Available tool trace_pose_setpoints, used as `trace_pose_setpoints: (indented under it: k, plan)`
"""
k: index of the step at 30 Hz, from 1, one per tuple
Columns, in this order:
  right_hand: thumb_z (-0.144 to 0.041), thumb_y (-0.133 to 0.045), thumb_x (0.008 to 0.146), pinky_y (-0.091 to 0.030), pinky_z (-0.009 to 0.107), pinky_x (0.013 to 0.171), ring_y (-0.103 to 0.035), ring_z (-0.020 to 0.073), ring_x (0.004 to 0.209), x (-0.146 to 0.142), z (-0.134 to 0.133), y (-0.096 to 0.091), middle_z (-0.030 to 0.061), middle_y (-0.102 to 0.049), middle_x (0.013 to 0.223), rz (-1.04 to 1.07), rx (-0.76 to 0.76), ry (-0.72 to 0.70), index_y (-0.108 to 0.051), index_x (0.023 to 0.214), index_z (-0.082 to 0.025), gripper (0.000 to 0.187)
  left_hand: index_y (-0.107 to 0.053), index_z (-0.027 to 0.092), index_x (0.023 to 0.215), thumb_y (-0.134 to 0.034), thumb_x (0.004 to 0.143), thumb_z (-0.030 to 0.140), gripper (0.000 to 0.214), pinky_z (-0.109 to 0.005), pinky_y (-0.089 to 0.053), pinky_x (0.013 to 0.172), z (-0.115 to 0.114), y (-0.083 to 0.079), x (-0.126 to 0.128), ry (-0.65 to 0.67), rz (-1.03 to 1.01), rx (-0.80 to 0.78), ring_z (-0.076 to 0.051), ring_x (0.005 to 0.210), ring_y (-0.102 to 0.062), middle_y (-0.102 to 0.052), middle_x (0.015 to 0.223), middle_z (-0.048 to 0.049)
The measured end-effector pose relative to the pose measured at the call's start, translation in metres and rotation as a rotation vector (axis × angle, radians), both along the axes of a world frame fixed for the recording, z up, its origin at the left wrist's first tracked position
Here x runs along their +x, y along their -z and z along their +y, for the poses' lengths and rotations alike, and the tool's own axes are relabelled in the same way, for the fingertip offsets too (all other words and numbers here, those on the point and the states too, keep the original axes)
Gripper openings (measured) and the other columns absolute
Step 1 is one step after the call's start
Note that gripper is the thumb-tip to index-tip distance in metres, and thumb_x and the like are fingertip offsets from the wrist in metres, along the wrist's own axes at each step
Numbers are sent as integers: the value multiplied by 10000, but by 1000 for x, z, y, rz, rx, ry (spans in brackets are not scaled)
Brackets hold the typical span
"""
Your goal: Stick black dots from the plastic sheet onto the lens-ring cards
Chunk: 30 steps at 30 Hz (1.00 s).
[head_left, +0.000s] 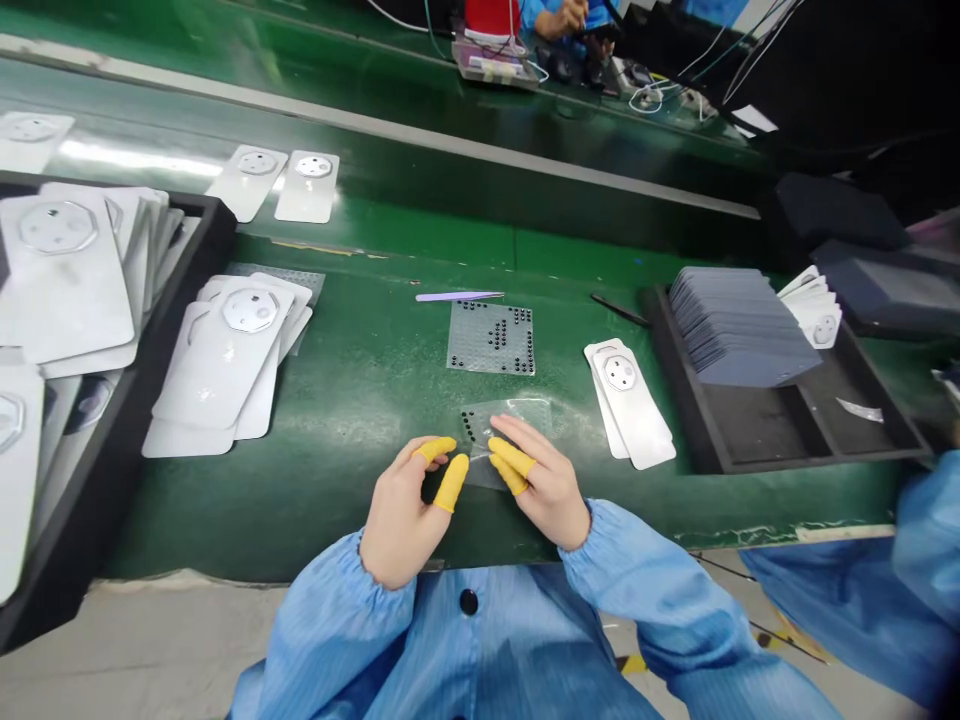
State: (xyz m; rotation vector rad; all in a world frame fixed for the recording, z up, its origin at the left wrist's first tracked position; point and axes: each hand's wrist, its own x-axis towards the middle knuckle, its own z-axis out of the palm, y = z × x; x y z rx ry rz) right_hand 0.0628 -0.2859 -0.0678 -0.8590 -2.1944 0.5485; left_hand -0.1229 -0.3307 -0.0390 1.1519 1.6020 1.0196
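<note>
My left hand (pixel 409 510) and my right hand (pixel 544 480) meet over the green mat, both wearing yellow finger cots. Between their fingertips they pinch a clear plastic sheet (pixel 502 420) that carries several tiny black dots and lies low over the mat. Just beyond it rests a second clear gridded sheet (pixel 491 338) dotted with small black parts. A pair of white phone back covers (pixel 630 400) lies to the right of my hands. A purple-white tweezer (pixel 457 296) lies past the gridded sheet.
A stack of white covers (pixel 225 360) lies at the left beside a black tray (pixel 112 440) full of more. A black tray (pixel 780 420) at the right holds grey cards. Black tweezers (pixel 619 310) lie near it. Another person's blue sleeve (pixel 915 560) shows at the right edge.
</note>
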Motion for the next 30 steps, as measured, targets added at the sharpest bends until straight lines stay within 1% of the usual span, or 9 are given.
trace_pose_setpoints:
  k: [3,6,10,13,15,18,22,25,30]
  plan:
    - [-52,-515,888,-450,533,1052,-469,249,1324,6,-3,-2,149,-569,1342,-53,34,-78,-514,1302,-204,441,-685,125,968,-657,759,352,310,-421,-565,849,1,4,3,21,-216,-92,-255,871,-703,-731,932,-120]
    - [-60,-548,875,-490,494,1014,-545,238,1245,3,-4,-9,156,-602,1292,5,5,-122,-524,1288,-197,436,-669,106,963,-649,769,350,312,-378,-600,771,-1,9,6,30,-338,-134,-227,766,-727,-754,837,-114]
    - [-107,-580,880,-573,375,885,-637,193,1074,-10,1,-19,115,-663,1162,124,-63,-56,-585,1212,-223,352,-660,107,987,-701,747,315,320,-334,-595,775,-5,10,8,27,-434,-154,-197,755,-725,-761,846,-104]
    - [-132,-579,889,-589,308,825,-667,171,982,-18,7,-22,108,-687,1070,128,-91,-43,-638,1115,-196,243,-673,116,918,-755,713,317,298,-307,-578,815,-4,6,8,60,-500,-157,-187,789,-719,-760,844,-97]
    - [-146,-593,884,-590,283,808,-678,156,939,-20,9,-21,94,-697,1024,146,-147,-33,-662,1053,-188,187,-674,115,879,-778,694,367,328,-310,-581,808,-1,4,7,83,-552,-172,-192,780,-719,-758,818,-97]
    - [-155,-631,862,-586,278,813,-684,150,919,-20,8,-21,80,-706,998,199,-207,0,-683,998,-188,149,-673,104,896,-809,652,434,433,-343,-594,778,2,4,6,111,-626,-216,-215,750,-727,-758,785,-106]
    - [-142,-625,861,-590,279,811,-691,152,919,-18,5,-25,78,-712,1003,232,-219,-31,-689,991,-185,151,-641,120,893,-839,611,449,476,-366,-595,799,4,7,6,69,-665,-248,-226,759,-738,-765,793,-101]
    - [-138,-617,864,-588,295,819,-689,151,918,-18,4,-28,71,-710,996,240,-260,-15,-689,973,-194,142,-628,128,881,-850,591,449,486,-369,-599,807,3,8,8,40,-657,-253,-222,742,-743,-767,780,-94]
    - [-131,-609,867,-585,286,805,-674,147,920,-19,6,-28,81,-692,996,200,-222,-4,-675,981,-181,141,-637,118,956,-828,640,383,454,-393,-594,847,-1,8,11,57,-616,-231,-248,812,-745,-771,853,-119]
